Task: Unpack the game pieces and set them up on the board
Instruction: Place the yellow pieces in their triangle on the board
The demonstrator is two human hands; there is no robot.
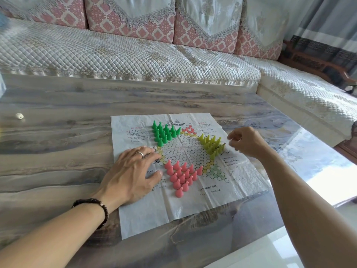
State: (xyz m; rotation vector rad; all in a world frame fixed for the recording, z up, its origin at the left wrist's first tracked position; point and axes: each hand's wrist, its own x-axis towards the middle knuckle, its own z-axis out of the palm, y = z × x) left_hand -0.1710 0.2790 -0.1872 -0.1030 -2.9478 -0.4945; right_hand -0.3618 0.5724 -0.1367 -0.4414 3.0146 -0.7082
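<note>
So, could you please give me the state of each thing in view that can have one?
Paper board: unfolded, creased, flat on the table.
Green pieces: upright, grouped at the far-left point.
Yellow pieces: upright, grouped at the right point.
Pink pieces: upright, grouped at the near point.
Left hand: fingers straight, resting on the board.
Right hand: fingers curled beside the yellow pieces; contents not visible.
</note>
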